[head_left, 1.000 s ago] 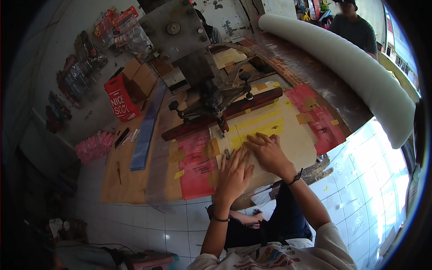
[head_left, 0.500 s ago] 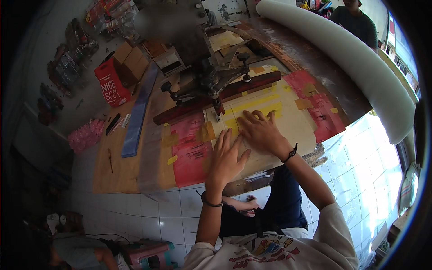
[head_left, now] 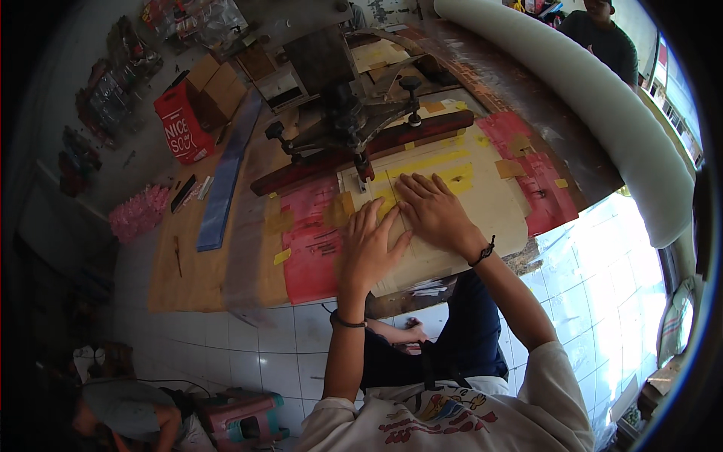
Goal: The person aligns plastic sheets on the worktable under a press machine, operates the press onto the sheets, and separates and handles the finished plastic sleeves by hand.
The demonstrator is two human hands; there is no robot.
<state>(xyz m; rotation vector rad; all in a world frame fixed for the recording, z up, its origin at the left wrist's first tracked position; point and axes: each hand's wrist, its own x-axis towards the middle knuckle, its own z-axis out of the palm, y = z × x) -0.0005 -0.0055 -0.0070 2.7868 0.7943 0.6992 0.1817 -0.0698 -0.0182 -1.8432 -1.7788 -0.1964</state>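
My left hand (head_left: 369,245) and my right hand (head_left: 434,210) lie flat, fingers spread, side by side on a pale sheet (head_left: 482,203) on a workbench. The sheet sits on a board patched with yellow tape (head_left: 440,162) and red areas (head_left: 312,241). Just beyond my fingertips stands a dark metal press with knobs (head_left: 350,124) over a dark red wooden bar (head_left: 354,151). Neither hand holds anything. A dark band is on each wrist.
A red box (head_left: 181,124) and cardboard boxes (head_left: 218,87) stand at the back left. A blue strip (head_left: 226,177) lies left of the board. A thick white roll (head_left: 602,105) curves along the right. A person (head_left: 602,38) stands far right; another crouches lower left (head_left: 128,410).
The view has shifted closer over the bench. Both hands stay flat on the sheet, the left one having slid slightly toward the right hand.
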